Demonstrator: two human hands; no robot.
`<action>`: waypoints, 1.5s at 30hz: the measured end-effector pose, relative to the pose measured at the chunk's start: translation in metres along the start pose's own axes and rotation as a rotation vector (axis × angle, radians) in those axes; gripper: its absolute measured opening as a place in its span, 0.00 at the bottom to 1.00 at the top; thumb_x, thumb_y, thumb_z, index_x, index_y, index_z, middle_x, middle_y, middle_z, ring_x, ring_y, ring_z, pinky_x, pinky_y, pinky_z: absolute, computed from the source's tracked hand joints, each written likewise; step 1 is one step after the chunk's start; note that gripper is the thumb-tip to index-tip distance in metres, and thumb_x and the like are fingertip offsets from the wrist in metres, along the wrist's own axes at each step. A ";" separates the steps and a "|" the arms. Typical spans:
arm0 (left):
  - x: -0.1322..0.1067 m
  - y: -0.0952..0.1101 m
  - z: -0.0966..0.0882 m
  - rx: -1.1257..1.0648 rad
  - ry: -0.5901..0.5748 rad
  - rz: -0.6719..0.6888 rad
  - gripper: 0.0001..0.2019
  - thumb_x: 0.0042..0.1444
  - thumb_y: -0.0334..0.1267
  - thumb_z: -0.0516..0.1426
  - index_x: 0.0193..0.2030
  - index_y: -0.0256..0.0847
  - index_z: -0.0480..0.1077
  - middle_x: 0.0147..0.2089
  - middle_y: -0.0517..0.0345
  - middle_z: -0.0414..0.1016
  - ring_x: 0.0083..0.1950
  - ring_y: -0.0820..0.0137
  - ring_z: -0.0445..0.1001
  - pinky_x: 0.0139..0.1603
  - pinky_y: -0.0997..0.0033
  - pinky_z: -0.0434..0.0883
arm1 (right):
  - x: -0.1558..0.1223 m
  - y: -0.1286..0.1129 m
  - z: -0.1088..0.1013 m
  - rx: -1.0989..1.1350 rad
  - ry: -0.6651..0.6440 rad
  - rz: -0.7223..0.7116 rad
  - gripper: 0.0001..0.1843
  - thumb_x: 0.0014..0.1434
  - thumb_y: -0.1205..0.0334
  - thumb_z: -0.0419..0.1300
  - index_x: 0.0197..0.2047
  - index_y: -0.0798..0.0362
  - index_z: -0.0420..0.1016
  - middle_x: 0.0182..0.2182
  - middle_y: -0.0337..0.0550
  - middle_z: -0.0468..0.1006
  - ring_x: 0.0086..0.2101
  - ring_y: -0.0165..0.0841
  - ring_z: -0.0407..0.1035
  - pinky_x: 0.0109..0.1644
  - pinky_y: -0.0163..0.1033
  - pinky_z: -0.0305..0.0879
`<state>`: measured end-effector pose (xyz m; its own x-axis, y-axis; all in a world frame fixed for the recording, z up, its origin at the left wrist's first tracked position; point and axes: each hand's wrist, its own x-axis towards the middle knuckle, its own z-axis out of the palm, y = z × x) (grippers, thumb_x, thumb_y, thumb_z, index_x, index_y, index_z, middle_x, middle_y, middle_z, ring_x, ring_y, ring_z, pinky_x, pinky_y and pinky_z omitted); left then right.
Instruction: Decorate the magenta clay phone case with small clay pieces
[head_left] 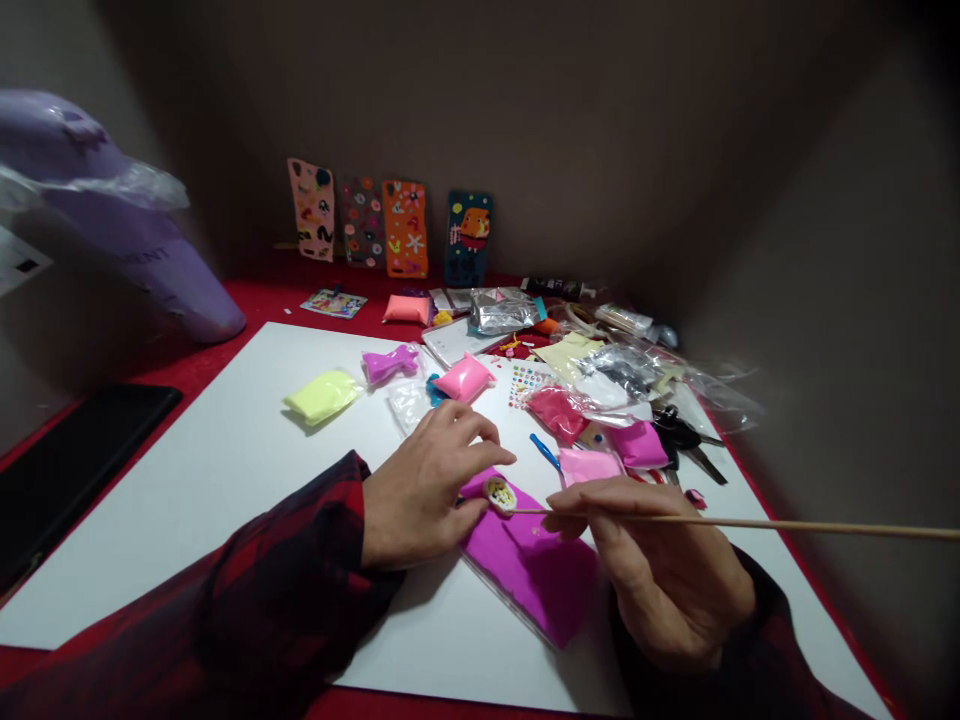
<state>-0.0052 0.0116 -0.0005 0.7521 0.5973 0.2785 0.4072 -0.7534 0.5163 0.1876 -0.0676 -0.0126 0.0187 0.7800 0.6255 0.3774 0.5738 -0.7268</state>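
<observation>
A flat slab covered in magenta clay [551,560], shaped like a phone case, lies slanted on the white board. Near its upper end sits a small round cream-white piece [500,494] with darker bits in its middle. My left hand [431,485] rests at that end, thumb tip beside the cream piece and index finger stretched over it, fingers apart. Between thumb and fingers, my right hand [652,560] pinches a thin wooden stick [750,522]. The stick's tip meets the lower right edge of the cream piece; its other end runs out of view at right.
Clay packets, such as a yellow one [322,396] and a pink one [465,378], lie beyond my hands. Scissors [690,440] and plastic bags [630,370] crowd the right. Decorated phone cases [406,230] lean on the back wall. At left are a purple inflated object [142,230] and a black slab [82,470].
</observation>
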 end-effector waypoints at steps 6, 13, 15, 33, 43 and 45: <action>0.001 0.000 0.001 0.003 0.000 -0.020 0.18 0.49 0.25 0.56 0.48 0.37 0.70 0.46 0.51 0.68 0.49 0.63 0.60 0.53 0.58 0.62 | -0.001 0.003 -0.003 -0.006 -0.109 0.008 0.14 0.58 0.76 0.54 0.46 0.55 0.71 0.36 0.45 0.78 0.33 0.33 0.75 0.35 0.38 0.75; 0.000 -0.002 0.003 0.018 -0.011 -0.044 0.17 0.50 0.28 0.56 0.48 0.38 0.70 0.46 0.51 0.68 0.49 0.63 0.60 0.52 0.59 0.62 | -0.002 0.009 -0.002 0.011 -0.150 0.033 0.17 0.58 0.76 0.55 0.49 0.52 0.71 0.38 0.44 0.78 0.36 0.33 0.75 0.37 0.38 0.76; 0.000 -0.002 0.003 0.023 -0.013 -0.046 0.17 0.50 0.28 0.56 0.48 0.38 0.71 0.46 0.51 0.68 0.49 0.63 0.60 0.52 0.59 0.62 | -0.004 0.011 -0.002 0.021 -0.157 0.056 0.17 0.58 0.76 0.55 0.49 0.51 0.70 0.40 0.44 0.77 0.37 0.33 0.75 0.39 0.39 0.76; 0.000 -0.002 0.004 0.022 -0.003 -0.031 0.14 0.52 0.30 0.56 0.47 0.39 0.71 0.45 0.51 0.69 0.49 0.62 0.60 0.51 0.58 0.62 | -0.006 0.013 0.000 0.037 -0.147 0.090 0.16 0.59 0.76 0.55 0.49 0.52 0.70 0.39 0.44 0.77 0.37 0.33 0.75 0.40 0.40 0.76; 0.001 -0.002 0.005 0.021 -0.015 -0.026 0.14 0.53 0.30 0.56 0.48 0.40 0.71 0.45 0.51 0.69 0.48 0.62 0.60 0.50 0.58 0.63 | -0.005 0.013 -0.001 0.027 -0.184 0.095 0.17 0.59 0.75 0.55 0.49 0.51 0.70 0.39 0.44 0.77 0.37 0.34 0.75 0.40 0.40 0.76; 0.001 -0.002 0.004 0.025 -0.018 -0.030 0.15 0.53 0.30 0.57 0.48 0.39 0.71 0.45 0.51 0.69 0.48 0.62 0.60 0.50 0.58 0.62 | -0.005 0.013 -0.002 0.046 -0.169 0.114 0.16 0.59 0.75 0.54 0.49 0.51 0.70 0.39 0.45 0.77 0.37 0.34 0.75 0.39 0.40 0.76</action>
<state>-0.0033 0.0128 -0.0048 0.7481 0.6152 0.2487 0.4425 -0.7419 0.5038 0.1940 -0.0646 -0.0249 -0.0986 0.8692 0.4844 0.3389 0.4870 -0.8050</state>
